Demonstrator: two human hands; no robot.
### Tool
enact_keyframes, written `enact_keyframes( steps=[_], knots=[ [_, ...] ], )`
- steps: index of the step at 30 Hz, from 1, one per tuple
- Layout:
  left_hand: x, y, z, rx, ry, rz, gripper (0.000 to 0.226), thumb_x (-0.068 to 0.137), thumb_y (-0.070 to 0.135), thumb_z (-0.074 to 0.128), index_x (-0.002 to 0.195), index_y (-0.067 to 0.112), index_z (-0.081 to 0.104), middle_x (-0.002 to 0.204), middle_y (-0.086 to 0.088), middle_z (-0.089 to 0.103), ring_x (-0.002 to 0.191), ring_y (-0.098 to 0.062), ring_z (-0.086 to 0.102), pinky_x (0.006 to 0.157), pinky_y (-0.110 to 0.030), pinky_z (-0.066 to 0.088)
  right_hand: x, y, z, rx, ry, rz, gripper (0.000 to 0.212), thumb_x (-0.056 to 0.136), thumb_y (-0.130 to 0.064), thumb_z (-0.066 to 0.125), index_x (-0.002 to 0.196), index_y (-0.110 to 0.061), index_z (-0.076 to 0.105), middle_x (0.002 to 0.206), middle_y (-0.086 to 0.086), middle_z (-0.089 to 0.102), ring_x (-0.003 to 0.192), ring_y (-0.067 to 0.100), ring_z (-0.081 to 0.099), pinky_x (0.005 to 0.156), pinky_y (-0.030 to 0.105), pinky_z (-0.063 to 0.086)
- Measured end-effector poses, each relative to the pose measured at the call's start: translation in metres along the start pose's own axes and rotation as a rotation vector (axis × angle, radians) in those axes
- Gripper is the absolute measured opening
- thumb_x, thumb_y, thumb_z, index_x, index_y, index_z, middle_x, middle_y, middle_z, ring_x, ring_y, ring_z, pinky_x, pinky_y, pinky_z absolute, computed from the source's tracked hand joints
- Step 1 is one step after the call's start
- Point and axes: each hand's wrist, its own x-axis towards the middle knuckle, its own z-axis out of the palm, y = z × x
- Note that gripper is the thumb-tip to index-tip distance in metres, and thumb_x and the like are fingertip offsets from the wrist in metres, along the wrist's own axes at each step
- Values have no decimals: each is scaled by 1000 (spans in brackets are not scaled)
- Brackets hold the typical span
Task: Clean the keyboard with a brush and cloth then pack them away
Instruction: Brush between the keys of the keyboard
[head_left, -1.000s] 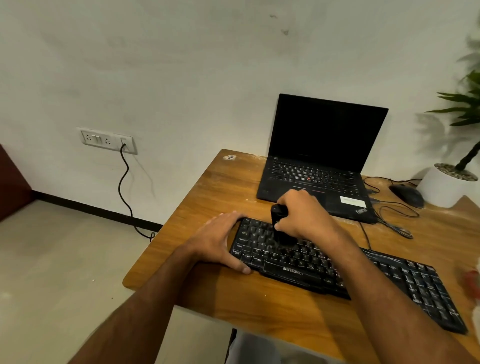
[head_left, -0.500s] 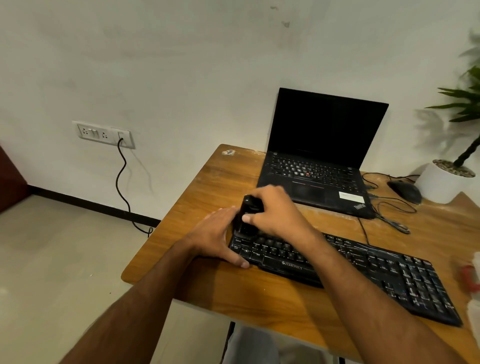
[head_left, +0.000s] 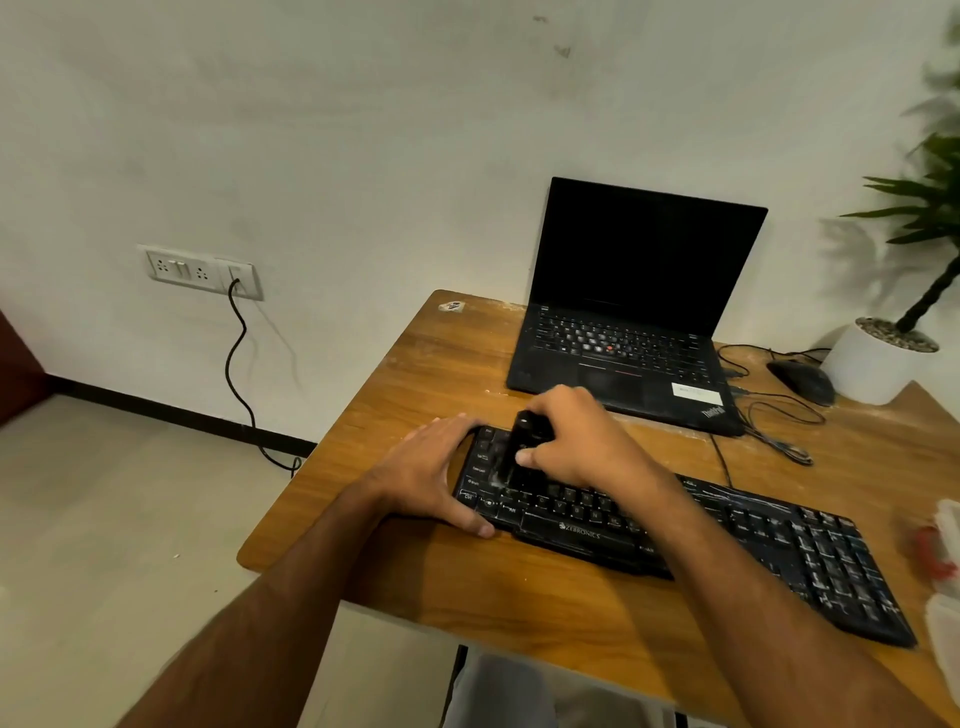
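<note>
Head view, hands: the right hand is gripping a small black brush and pressing its bristles onto the left-end keys of the long black plastic keyboard; the left hand is lying open and flat, bracing the keyboard's left edge.
Head view, progress: brushing appears to be under way at the left end; pale dust streaks are showing on the middle and right keys, so most of the brushing, the cloth wipe and the packing away are likely left.
Head view, cloth: none is clearly showing; a blurred white and red object at the right edge is too cut off to identify.
Head view, surroundings: an open black laptop, a black mouse with loose cables, and a white plant pot are sitting behind on the brown wooden worktop.
Head view, obstacles: nothing is blocking the keys; the keyboard's cable is trailing toward the laptop.
</note>
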Motion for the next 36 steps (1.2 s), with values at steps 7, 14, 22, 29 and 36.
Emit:
enact_keyframes(
  steps=[7,14,22,29,36],
  knots=[
    [1,-1,1,-1,-8,-13,122,47,80,86,150,42,32,143,21,48,131,-3,43,118,-45,36,-3,5,-16,68,43,-10,18,80,-20,81,96,-18,73,87,-4,69,82,12,65,64,25,49],
    [0,2,-1,-11,-10,-17,125,48,76,87,153,37,31,147,18,46,133,-3,41,120,-44,33,-14,26,-22,-56,-28,40,17,82,-20,80,95,-16,70,85,-4,66,77,9,61,56,18,41],
    [0,3,-1,2,-12,-14,122,48,78,86,151,40,32,144,20,47,131,-3,43,118,-44,35,-11,8,-8,-38,-31,-38,14,81,-22,79,91,-19,71,85,-4,67,78,11,64,66,28,54],
    [-1,2,0,24,27,5,106,52,72,90,140,38,42,132,22,50,121,-3,46,111,-40,41,0,-24,11,101,95,-182,13,80,-25,78,89,-19,70,83,-3,67,80,14,63,70,33,55],
    [1,0,1,13,33,7,113,50,75,89,145,38,40,137,22,52,125,-3,47,114,-40,40,7,-11,11,138,53,-144,12,79,-24,79,87,-24,69,86,-4,67,84,12,63,70,34,55]
  ],
)
